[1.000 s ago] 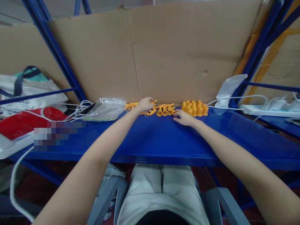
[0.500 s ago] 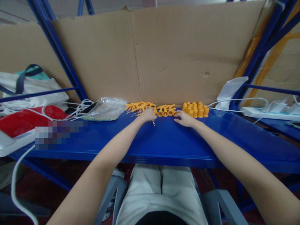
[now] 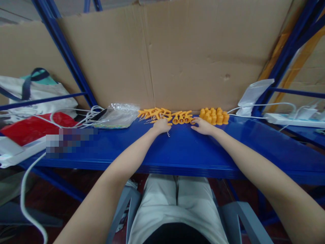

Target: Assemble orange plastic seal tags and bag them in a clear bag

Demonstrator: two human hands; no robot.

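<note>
A creased cardboard (image 3: pixel 190 57) sheet is standing behind the glossy blue worktop (image 3: pixel 177 152). A crinkled clear bag (image 3: pixel 116 115) is lying well left of the orange bells (image 3: pixel 181 118). Knobby pegs (image 3: pixel 214 117) are clustering just right of them and forks (image 3: pixel 152 113) just left. The right hand (image 3: pixel 203 126) is lying open, fingertips touching the bells. The left hand (image 3: pixel 161 126), a second ago on the forks, is now gripping one fork (image 3: pixel 168 124), its wire coil (image 3: pixel 168 134) dangling.
</note>
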